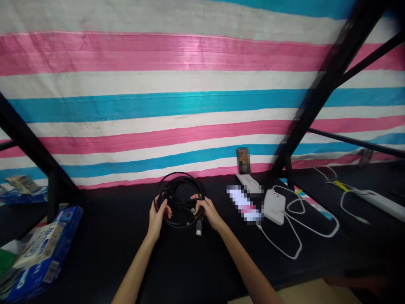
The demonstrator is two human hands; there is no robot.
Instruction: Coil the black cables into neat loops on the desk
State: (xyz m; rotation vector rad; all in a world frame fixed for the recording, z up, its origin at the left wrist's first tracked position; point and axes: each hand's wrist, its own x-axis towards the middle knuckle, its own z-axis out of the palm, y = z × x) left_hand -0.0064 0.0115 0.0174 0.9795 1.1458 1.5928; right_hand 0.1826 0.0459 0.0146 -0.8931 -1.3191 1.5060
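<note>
A coiled black cable (pixel 179 191) lies on the black table (pixel 190 261) in front of me, near the striped backdrop. My left hand (pixel 159 215) grips the coil's left side with fingers curled round the strands. My right hand (pixel 209 212) pinches the coil's right side. A black plug end (pixel 198 229) hangs from the coil just below my right hand.
A white power bank (pixel 274 206) with a looped white cable (pixel 300 228) lies to the right. Beyond it sits a white power strip (pixel 376 198). Blue snack packets (pixel 41 253) are stacked at the left edge. Black metal frame bars (pixel 316 97) cross on both sides.
</note>
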